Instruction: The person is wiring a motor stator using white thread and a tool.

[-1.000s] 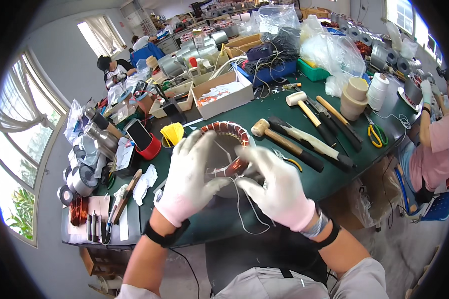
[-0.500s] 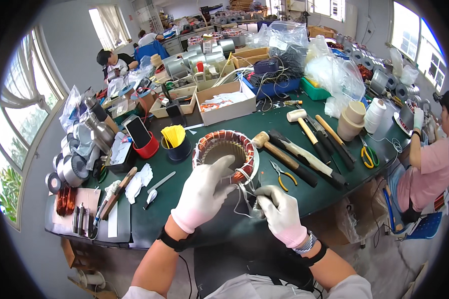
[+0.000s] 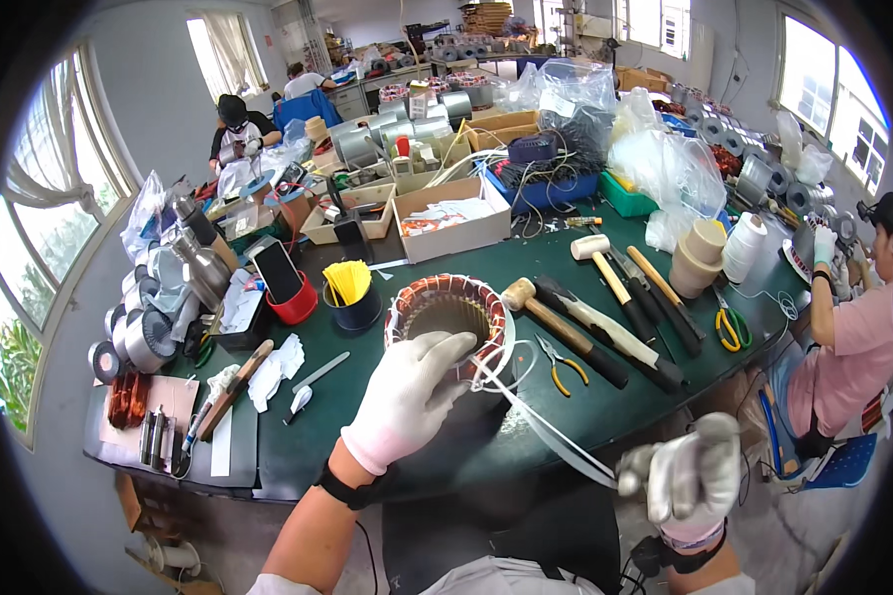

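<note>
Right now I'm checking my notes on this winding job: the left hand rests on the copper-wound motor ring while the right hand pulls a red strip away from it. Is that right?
Not quite: the strip is white, not red. The head view shows the left hand resting on the copper-wound motor ring while the right hand pulls the strip away from it.

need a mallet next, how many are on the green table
2. A white-headed mallet lies behind the stator that the left hand steadies; a tan-headed mallet lies just right of the stator. Others may hide in the clutter.
</note>
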The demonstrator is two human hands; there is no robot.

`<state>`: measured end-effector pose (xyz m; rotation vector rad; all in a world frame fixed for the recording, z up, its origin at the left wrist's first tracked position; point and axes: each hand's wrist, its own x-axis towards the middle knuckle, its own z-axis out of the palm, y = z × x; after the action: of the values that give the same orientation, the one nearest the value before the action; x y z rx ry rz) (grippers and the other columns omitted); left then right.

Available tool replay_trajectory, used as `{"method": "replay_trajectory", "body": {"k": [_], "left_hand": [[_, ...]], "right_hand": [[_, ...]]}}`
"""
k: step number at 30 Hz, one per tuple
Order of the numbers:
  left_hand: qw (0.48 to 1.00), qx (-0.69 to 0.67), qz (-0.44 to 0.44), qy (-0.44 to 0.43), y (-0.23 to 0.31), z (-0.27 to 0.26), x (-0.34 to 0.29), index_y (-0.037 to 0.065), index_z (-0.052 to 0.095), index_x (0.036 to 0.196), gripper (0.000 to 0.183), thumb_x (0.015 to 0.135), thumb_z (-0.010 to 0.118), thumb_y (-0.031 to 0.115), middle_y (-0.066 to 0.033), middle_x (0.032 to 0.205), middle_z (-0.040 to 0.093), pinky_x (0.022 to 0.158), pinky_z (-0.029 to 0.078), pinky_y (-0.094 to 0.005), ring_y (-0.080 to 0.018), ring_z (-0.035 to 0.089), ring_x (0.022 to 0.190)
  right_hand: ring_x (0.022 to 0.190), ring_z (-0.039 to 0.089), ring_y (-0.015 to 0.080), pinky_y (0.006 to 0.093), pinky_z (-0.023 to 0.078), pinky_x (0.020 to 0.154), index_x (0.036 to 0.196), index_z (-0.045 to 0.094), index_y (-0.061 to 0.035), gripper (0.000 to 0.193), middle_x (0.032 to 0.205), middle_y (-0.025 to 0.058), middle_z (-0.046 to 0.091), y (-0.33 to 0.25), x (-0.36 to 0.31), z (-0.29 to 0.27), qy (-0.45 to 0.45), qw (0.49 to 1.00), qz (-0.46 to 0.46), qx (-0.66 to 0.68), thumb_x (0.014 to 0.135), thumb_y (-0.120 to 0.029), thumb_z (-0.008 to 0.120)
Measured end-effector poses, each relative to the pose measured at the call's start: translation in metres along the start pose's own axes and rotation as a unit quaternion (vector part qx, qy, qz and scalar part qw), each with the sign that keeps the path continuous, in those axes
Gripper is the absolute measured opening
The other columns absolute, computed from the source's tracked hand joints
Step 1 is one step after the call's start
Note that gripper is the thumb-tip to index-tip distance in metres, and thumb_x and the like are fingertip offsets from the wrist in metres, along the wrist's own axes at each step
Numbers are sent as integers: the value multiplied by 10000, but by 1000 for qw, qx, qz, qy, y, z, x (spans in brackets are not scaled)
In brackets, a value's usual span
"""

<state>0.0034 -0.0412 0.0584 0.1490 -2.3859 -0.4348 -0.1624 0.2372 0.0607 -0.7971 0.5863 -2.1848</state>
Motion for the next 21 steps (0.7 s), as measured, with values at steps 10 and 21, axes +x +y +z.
{"method": "replay_trajectory", "body": {"k": [10,21], "left_hand": [[1000,-11,-1,-9,-5,2,4,51,732,1294,534,774,827,-23,-129,1107,743,940,544,-431,-340,696,1044],[998,-56,37,-9,-6,1,1,92,722,1335,513,831,806,37,-111,1082,727,892,534,-450,-341,685,997]], "right_hand": [[758,741,334,433,584,664,1061,732,-32,131,937,156,750,45,-48,-120,-136,621,7,-772,993,-100,643],[760,644,130,281,535,718,1160,776,23,199,879,50,683,69,56,11,-145,896,-7,-420,1065,-75,630]]}}
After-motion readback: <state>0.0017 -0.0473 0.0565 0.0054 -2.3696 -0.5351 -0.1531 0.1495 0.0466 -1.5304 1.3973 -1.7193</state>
